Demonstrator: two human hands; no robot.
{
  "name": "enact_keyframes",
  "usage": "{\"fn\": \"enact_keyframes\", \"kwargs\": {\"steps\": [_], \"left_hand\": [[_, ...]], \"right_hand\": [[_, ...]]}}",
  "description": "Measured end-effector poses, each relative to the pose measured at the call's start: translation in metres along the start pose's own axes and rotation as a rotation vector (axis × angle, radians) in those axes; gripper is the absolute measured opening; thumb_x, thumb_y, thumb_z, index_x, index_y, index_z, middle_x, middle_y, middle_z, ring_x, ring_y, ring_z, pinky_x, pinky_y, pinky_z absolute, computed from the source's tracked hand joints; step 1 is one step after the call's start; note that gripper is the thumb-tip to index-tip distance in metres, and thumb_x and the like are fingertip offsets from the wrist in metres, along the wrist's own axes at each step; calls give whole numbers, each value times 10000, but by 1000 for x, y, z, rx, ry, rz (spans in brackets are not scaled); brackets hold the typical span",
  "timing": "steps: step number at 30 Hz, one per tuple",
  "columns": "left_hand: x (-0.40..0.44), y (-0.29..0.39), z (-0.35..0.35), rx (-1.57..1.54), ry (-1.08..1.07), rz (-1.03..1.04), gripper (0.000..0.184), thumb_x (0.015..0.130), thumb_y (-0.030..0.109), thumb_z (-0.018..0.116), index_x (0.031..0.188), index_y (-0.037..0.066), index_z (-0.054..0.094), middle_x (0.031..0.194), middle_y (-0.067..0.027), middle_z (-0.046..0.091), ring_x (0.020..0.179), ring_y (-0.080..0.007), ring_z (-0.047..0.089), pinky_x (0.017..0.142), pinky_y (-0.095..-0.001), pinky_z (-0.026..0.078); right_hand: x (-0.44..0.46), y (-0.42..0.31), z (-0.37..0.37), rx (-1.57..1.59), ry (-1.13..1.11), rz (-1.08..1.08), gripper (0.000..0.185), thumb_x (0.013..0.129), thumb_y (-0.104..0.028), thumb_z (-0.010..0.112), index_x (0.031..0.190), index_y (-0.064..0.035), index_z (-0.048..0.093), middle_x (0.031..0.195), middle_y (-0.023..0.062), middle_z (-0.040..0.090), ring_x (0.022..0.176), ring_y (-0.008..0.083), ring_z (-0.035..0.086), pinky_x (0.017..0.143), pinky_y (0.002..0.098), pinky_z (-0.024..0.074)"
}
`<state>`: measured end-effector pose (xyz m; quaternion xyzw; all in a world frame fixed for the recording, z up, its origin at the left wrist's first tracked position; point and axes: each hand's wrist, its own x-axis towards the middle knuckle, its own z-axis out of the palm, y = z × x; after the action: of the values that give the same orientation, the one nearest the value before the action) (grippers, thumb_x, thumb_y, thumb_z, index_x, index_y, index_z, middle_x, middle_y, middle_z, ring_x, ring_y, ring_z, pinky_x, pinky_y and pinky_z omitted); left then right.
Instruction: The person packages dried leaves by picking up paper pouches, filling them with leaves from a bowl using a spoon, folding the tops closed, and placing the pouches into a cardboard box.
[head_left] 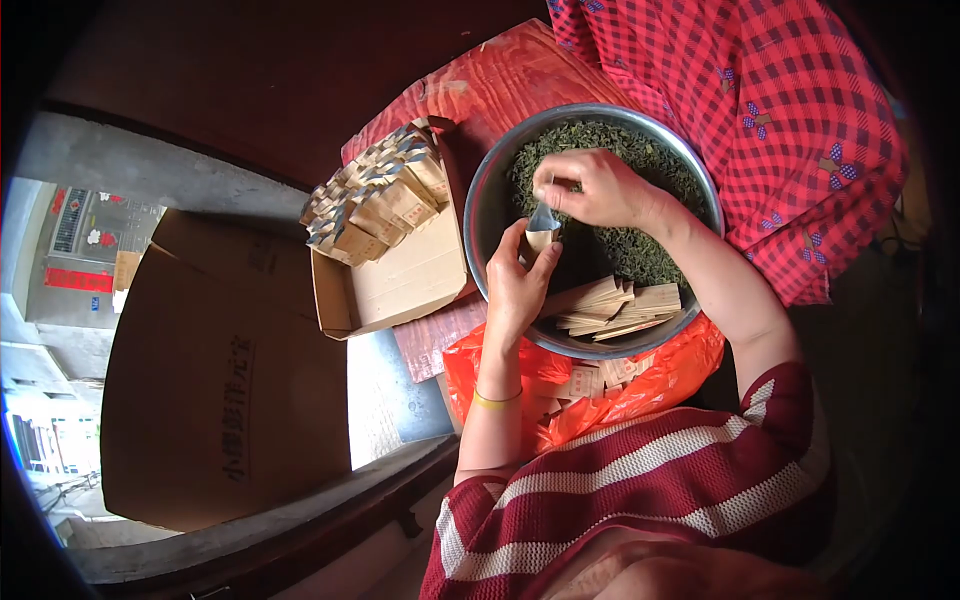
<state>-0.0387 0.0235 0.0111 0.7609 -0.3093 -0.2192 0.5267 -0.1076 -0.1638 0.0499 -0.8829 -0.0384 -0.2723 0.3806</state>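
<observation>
My left hand [517,285] grips a small brown paper packet [543,238] with its mouth open and a silvery lining showing. Just above that mouth, my right hand [598,190] is closed in a pinch; whatever lies between its fingertips is hidden. Both hands are over a wide metal basin [707,200], where dried green leaves [650,250] are heaped. A stack of flat, unfilled-looking paper packets [620,308] lies in the basin on the side nearest my body.
A shallow cardboard box [405,290] left of the basin holds rows of standing packets [375,200]. An orange plastic bag [640,400] with more packets sits below the basin. Red checked cloth [790,130] drapes at right. A large carton [230,380] stands at left by the red wooden table [480,85].
</observation>
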Motion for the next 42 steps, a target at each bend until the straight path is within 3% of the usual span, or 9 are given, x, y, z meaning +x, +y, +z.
{"fn": "enact_keyframes", "kwargs": {"steps": [12, 15, 21, 25, 32, 36, 38, 39, 42], "left_hand": [[-2, 14, 3, 152, 56, 29, 469, 839, 117, 753, 1231, -65, 570, 830, -66, 643, 753, -118, 574, 702, -268, 494], [-1, 13, 2, 193, 63, 46, 490, 833, 131, 760, 1235, -69, 566, 846, -92, 656, 777, -144, 601, 731, -286, 502], [0, 3, 3, 234, 77, 106, 517, 824, 148, 769, 1240, -74, 557, 879, -126, 672, 806, -175, 629, 757, -309, 509], [1, 1, 3, 218, 79, 117, 514, 822, 150, 771, 1239, -63, 558, 901, -138, 683, 816, -180, 641, 759, -310, 513], [2, 0, 3, 228, 86, 104, 513, 822, 164, 770, 1238, -48, 557, 927, -167, 699, 822, -215, 672, 759, -332, 525], [1, -3, 5, 234, 108, 108, 532, 824, 186, 769, 1249, -47, 549, 958, -194, 696, 841, -261, 684, 771, -352, 527], [2, -4, 4, 340, 126, 183, 557, 823, 212, 770, 1259, -47, 541, 988, -216, 690, 858, -302, 689, 780, -368, 527], [0, 2, 3, 263, 70, 71, 509, 834, 189, 743, 1236, -41, 533, 1137, -267, 631, 1058, -411, 630, 887, -443, 500], [2, -5, 4, 301, 121, 177, 558, 822, 219, 771, 1257, -44, 541, 996, -219, 691, 854, -311, 691, 772, -375, 527]], "right_hand": [[3, 26, -34, -762, 391, 98, 88, 884, -136, 594, 820, -77, 576, 711, 104, 663, 708, 290, 667, 710, 408, 483], [1, 39, -14, -725, 124, 272, 113, 920, -167, 535, 862, -79, 574, 719, 119, 671, 702, 325, 670, 770, 431, 481], [-3, 66, -3, -372, 257, 427, 158, 927, -232, 559, 924, -86, 618, 751, 151, 664, 745, 340, 676, 651, 439, 504], [3, 75, -14, -53, 277, 499, 221, 926, -240, 552, 883, -33, 620, 707, 107, 657, 662, 202, 654, 629, 350, 495], [4, 37, -8, 355, 135, 366, 194, 939, -193, 581, 847, -23, 603, 647, 7, 587, 628, 68, 574, 574, 256, 450], [2, 10, 6, -214, 161, -142, 90, 868, -151, 608, 839, -67, 596, 714, 85, 657, 643, 279, 647, 639, 372, 506], [1, 0, 9, -269, 107, -272, 54, 829, -129, 621, 819, -82, 596, 694, 66, 646, 642, 272, 643, 661, 381, 505], [0, -7, 10, -300, 113, -311, 54, 807, -121, 629, 807, -87, 587, 687, 52, 640, 647, 265, 642, 690, 374, 501], [1, -10, 1, -360, 165, -364, 71, 830, -116, 639, 806, -78, 584, 734, 54, 641, 677, 265, 635, 705, 388, 481]]}}
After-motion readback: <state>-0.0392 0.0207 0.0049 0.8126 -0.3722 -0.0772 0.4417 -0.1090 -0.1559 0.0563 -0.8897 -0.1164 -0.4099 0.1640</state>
